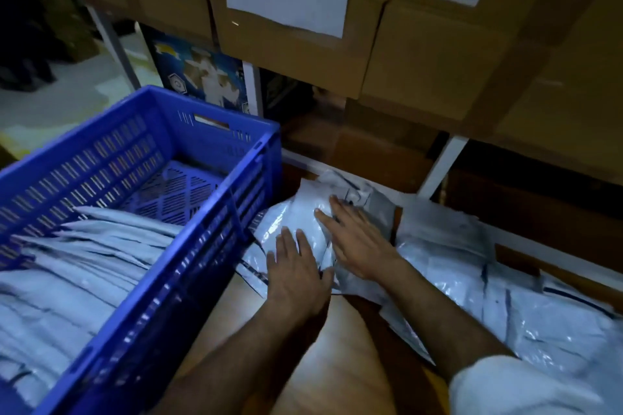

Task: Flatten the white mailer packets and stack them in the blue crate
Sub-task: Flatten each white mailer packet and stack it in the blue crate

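Note:
A white mailer packet (303,209) lies on the floor just right of the blue crate (215,229). My left hand (296,266) lies flat on its near part, fingers straight. My right hand (354,239) presses flat on its right side, fingers pointing away from me. Several flattened white packets (77,263) are stacked inside the crate, filling its near half. More loose white packets (499,286) are heaped on the floor to the right of my hands.
Large cardboard boxes (421,54) with paper labels sit on a shelf above and behind the packets. White shelf legs (441,165) stand behind the heap. A printed blue box (202,74) stands behind the crate. Brown floor (337,364) shows between my forearms.

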`<state>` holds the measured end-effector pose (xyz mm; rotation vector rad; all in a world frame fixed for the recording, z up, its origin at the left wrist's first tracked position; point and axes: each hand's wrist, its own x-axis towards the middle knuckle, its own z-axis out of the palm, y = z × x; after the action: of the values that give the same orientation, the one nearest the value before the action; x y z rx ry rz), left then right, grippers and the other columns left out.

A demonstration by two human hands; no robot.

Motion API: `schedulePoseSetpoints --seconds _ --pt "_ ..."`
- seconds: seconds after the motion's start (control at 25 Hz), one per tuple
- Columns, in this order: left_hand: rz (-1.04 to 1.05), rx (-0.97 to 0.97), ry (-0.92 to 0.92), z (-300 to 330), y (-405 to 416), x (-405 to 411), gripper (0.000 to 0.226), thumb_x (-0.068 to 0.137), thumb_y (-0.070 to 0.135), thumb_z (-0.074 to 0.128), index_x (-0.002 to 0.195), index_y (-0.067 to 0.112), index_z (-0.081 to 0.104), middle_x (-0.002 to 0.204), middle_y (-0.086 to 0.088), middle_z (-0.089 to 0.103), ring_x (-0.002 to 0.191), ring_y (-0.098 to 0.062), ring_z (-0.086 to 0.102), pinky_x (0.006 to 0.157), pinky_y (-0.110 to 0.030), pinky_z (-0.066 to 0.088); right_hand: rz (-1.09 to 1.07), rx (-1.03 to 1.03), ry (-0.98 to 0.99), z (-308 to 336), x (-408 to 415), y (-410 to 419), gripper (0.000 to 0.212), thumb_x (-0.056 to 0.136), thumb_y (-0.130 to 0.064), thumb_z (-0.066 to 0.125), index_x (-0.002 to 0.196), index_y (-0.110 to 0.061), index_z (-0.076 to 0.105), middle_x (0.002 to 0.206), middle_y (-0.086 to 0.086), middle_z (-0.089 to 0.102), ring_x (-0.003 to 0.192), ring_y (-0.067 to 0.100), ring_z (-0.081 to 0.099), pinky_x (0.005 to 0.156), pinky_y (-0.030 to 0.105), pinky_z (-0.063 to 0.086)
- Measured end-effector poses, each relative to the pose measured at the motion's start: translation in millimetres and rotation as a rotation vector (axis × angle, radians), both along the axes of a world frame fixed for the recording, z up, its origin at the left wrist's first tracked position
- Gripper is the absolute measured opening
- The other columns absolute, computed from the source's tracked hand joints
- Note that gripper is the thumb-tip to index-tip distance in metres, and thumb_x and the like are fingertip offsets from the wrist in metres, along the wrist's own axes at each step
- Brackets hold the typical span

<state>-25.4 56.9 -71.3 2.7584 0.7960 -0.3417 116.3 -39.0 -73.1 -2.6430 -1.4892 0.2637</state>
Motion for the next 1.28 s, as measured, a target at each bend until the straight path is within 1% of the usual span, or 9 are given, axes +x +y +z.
schedulePoseSetpoints --seconds 0.16,0.28,0.48,0.6,0.68,0.88,1.04,1.16,1.28 --pt "0.063 0.055 -0.032 -17.8 -9.8 12.3 0.087 0.103 0.045 0.041 0.16 0.007 -0.013 0.167 -0.024 -0.013 0.156 -0.039 -0.004 0.125 -0.055 0.011 0.063 0.042 -0.032 -9.4 16.2 1.9 0.071 0.1 -0.02 0.048 0.165 -0.021 0.022 0.171 0.021 0.014 0.156 0.038 0.02 0.126 0.053 0.02" --pt "0.015 0.075 0.002 -15.5 2.8 8.8 0.085 0.104 0.033 0.044 0.159 0.005 -0.014 0.166 -0.027 -0.01 0.156 -0.041 0.001 0.125 -0.053 0.017 0.077 0.061 -0.084 -5.4 14.6 5.8 0.074 0.099 -0.018 0.05 0.166 -0.024 0.019 0.172 0.018 0.011 0.159 0.034 0.013 0.128 0.051 0.012" --pt "-0.018 0.022 -0.134 -1.6 22.4 -6.5 0.075 0.105 0.023 0.043 0.162 0.007 -0.003 0.168 -0.022 0.009 0.156 -0.033 0.015 0.124 -0.04 0.018 0.065 0.027 -0.182 2.0 1.9 20.3 0.082 0.098 -0.024 0.06 0.166 -0.027 0.014 0.173 0.017 0.006 0.16 0.031 0.004 0.128 0.048 -0.003" --pt "-0.073 0.038 -0.347 17.2 18.2 -31.0 0.07 0.105 0.02 0.043 0.163 0.009 0.006 0.17 -0.014 0.012 0.156 -0.025 0.016 0.122 -0.033 0.009 0.077 0.033 -0.267 17.2 -7.4 23.0 0.096 0.083 -0.032 0.078 0.163 -0.025 0.026 0.169 0.022 0.023 0.157 0.036 0.019 0.128 0.056 0.008" --pt "-0.165 0.053 -0.423 28.2 10.8 -57.6 0.07 0.105 0.023 0.042 0.163 0.011 0.007 0.17 -0.009 0.008 0.157 -0.023 0.01 0.126 -0.037 0.004 0.092 0.101 -0.297 31.2 -22.8 6.9 0.093 0.076 -0.032 0.083 0.158 -0.019 0.04 0.162 0.024 0.037 0.151 0.039 0.034 0.125 0.062 0.018" --pt "-0.416 0.044 -0.446 21.8 -0.7 -127.9 0.069 0.101 0.022 0.042 0.164 0.023 0.013 0.171 -0.004 0.005 0.158 -0.023 0.001 0.128 -0.04 0.004 -0.093 0.173 -0.257 35.0 -141.7 -89.8 0.074 0.089 -0.026 0.057 0.16 -0.017 0.038 0.163 0.017 0.038 0.152 0.033 0.033 0.126 0.057 0.019" --pt "-0.711 -0.137 -0.322 -21.6 -11.2 -171.5 0.071 0.096 0.019 0.041 0.163 0.026 0.017 0.171 -0.004 0.007 0.158 -0.025 0.002 0.126 -0.048 0.015 -0.331 0.114 -0.106 -9.9 -241.1 -149.0 0.072 0.089 -0.027 0.048 0.16 -0.021 0.039 0.162 0.012 0.042 0.151 0.03 0.035 0.126 0.055 0.019" --pt "-0.794 -0.266 -0.225 -33.5 -14.9 -197.9 0.075 0.101 0.027 0.048 0.164 0.031 0.006 0.172 0.0 -0.006 0.158 -0.021 -0.007 0.127 -0.047 0.007 -0.434 0.095 0.051 -32.4 -292.5 -161.5 0.072 0.095 -0.032 0.047 0.164 -0.025 0.026 0.171 0.01 0.025 0.157 0.028 0.024 0.127 0.052 0.02" --pt "-0.741 -0.231 -0.267 -28.9 -24.4 -192.5 0.067 0.106 0.04 0.038 0.164 0.03 0.005 0.171 -0.001 -0.011 0.157 -0.02 -0.012 0.127 -0.041 -0.005 -0.512 0.204 0.127 -32.6 -306.4 -157.6 0.078 0.096 -0.045 0.047 0.166 -0.03 0.016 0.175 0.006 0.006 0.161 0.021 0.004 0.13 0.049 0.007"
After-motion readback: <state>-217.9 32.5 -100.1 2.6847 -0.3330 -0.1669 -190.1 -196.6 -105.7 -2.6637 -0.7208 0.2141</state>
